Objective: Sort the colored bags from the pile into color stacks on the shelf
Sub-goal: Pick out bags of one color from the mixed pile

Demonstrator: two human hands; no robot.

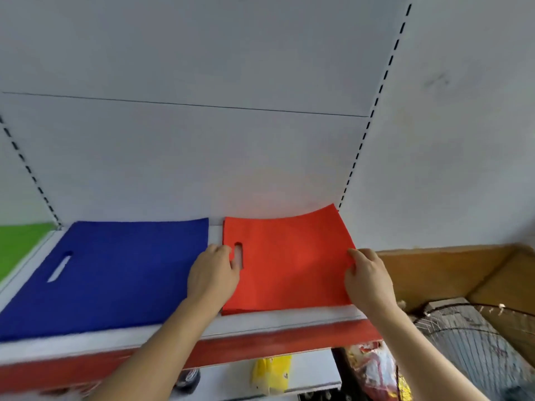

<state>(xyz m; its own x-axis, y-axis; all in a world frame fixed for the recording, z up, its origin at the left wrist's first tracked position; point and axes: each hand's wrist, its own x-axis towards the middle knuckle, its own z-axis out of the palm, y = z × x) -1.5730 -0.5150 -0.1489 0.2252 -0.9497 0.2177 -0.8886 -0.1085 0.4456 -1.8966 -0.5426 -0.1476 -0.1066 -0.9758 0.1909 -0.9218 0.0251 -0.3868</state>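
Red bag (289, 261) between left hand (212, 277), right hand (367, 282) (both gripping)

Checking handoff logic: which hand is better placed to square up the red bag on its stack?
Left, probably. The left hand has a grip at the red bag by its handle slot, fingers through it. The right hand only pinches the right edge.

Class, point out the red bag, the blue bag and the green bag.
red bag (292, 264), head view, middle of its top face.
blue bag (121, 270), head view, middle.
green bag (17, 244), head view, visible corner.
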